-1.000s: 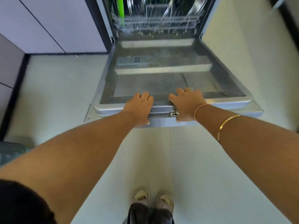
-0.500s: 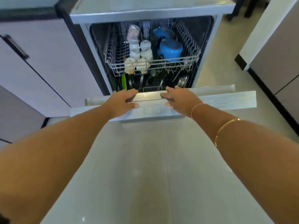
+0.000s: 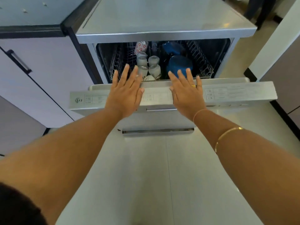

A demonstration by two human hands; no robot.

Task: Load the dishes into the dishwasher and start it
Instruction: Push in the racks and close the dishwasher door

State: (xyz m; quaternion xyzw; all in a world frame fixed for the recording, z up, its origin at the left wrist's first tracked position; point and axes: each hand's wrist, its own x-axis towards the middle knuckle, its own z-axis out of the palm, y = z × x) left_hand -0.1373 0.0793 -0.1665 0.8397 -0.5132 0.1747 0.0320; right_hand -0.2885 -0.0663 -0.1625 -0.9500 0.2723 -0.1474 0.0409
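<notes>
The steel dishwasher (image 3: 162,35) stands ahead with its door (image 3: 235,92) swung most of the way up, leaving a gap at the top. Through the gap I see the upper wire rack (image 3: 201,62) holding several white cups (image 3: 154,65), a red-patterned cup (image 3: 140,45) and blue bowls (image 3: 179,64). My left hand (image 3: 125,93) and my right hand (image 3: 186,91) lie flat against the door's top control strip, fingers spread, gripping nothing. The door's outer handle (image 3: 158,131) shows below my wrists.
Pale cabinet doors with a dark bar handle (image 3: 19,61) stand to the left. A countertop (image 3: 29,12) runs at upper left. Another cabinet (image 3: 282,75) stands on the right. Light tiled floor (image 3: 233,59) runs past the machine's right side.
The door has risen from lying flat to nearly upright. My hands have gone from curling over its edge to pressing flat on it with fingers spread.
</notes>
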